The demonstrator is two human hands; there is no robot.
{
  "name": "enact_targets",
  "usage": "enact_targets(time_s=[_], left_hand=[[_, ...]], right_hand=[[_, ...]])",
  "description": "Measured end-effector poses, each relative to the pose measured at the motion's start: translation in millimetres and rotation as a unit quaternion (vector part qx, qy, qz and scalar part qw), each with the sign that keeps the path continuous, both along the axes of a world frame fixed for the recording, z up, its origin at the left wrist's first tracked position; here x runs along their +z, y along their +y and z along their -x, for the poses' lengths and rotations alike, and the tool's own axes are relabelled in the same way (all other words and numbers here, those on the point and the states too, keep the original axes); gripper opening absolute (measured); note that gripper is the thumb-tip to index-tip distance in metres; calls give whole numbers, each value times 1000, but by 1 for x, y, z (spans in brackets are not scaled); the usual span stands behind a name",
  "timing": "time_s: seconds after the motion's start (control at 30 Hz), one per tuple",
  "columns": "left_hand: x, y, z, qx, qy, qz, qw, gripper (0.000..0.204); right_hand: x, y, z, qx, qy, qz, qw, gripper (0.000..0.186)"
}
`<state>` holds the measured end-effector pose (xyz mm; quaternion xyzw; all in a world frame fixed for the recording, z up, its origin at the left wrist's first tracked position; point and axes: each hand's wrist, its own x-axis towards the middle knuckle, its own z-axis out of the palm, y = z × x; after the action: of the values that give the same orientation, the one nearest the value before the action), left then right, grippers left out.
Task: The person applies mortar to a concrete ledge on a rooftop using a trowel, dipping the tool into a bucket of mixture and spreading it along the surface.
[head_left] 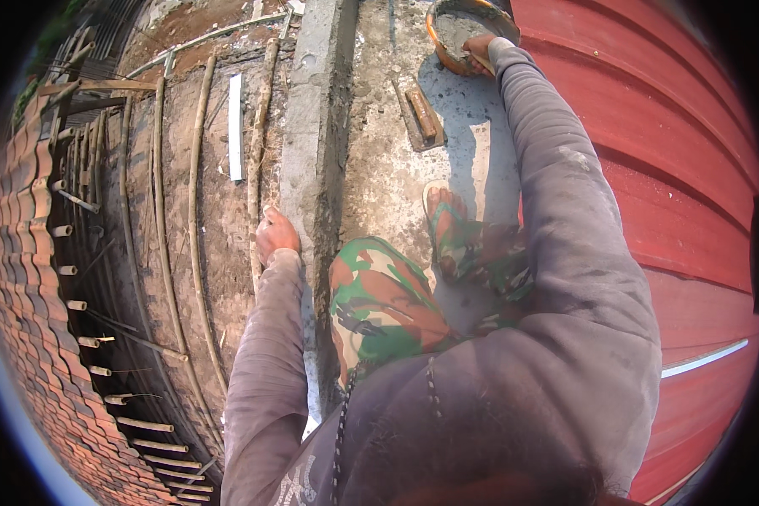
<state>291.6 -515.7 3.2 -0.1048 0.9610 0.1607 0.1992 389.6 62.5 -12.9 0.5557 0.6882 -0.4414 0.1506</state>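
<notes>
My left hand [276, 236] is at the outer edge of a grey concrete ledge [312, 126], fingers curled in. What it grips, if anything, is hidden. At the far right, my right hand [481, 52] reaches into an orange-rimmed bucket [434, 32] of wet grey mortar [457, 32]. Its fingers are closed, and what they hold is too small to make out. Between the ledge and the bucket, a plastering float [422, 118] with a wooden handle lies on the concrete floor, touched by neither hand.
Red metal sheeting [632, 126] rises along the right. Left of the ledge, a drop shows bamboo poles [196, 160], a white strip [235, 126] and a brown wall. A clay tile roof [29, 295] fills the far left. My sandalled foot [444, 207] stands near the float.
</notes>
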Motion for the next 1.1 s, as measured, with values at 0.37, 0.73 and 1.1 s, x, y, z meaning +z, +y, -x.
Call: enact_targets(time_s=[0.37, 0.73, 1.1], left_hand=[[-7, 10, 2, -10, 19, 22, 1000, 71], [-50, -23, 28, -73, 39, 7, 997, 67], [4, 14, -8, -14, 7, -25, 1000, 70]], right_hand=[[-17, -60, -45, -320, 399, 90, 855, 32], [12, -355, -4, -328, 352, -229, 846, 31], [-64, -377, -34, -268, 316, -2, 910, 39]])
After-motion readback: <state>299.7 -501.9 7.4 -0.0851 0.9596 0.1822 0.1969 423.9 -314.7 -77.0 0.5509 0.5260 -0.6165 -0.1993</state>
